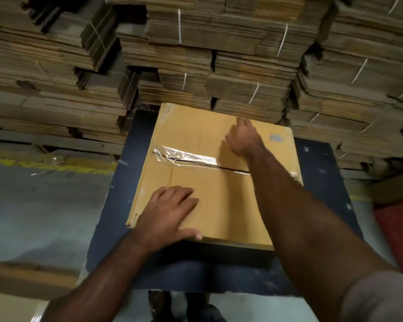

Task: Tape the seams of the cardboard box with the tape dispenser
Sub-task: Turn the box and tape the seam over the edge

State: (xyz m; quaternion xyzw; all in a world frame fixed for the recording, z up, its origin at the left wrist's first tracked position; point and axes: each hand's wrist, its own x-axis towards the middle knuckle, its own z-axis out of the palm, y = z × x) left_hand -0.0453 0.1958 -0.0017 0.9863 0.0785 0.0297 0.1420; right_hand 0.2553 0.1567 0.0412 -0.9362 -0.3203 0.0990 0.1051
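A tan cardboard box [196, 133] lies flaps-up on a dark blue table [316, 163]. Clear tape [186, 156] covers the left part of its middle seam, wrinkled at the left end; the seam gapes dark toward the right. My left hand [170, 212] rests flat on the near flap, fingers straight, thumb over the front edge. My right hand [242, 138] reaches across the far flap with its fingers curled; I cannot make out anything in it. No tape dispenser is in view.
Tall stacks of flattened, string-tied cardboard [219, 54] rise close behind the table and on both sides. Grey floor with a yellow line [56, 166] lies to the left. A red surface [400, 233] shows at the right edge.
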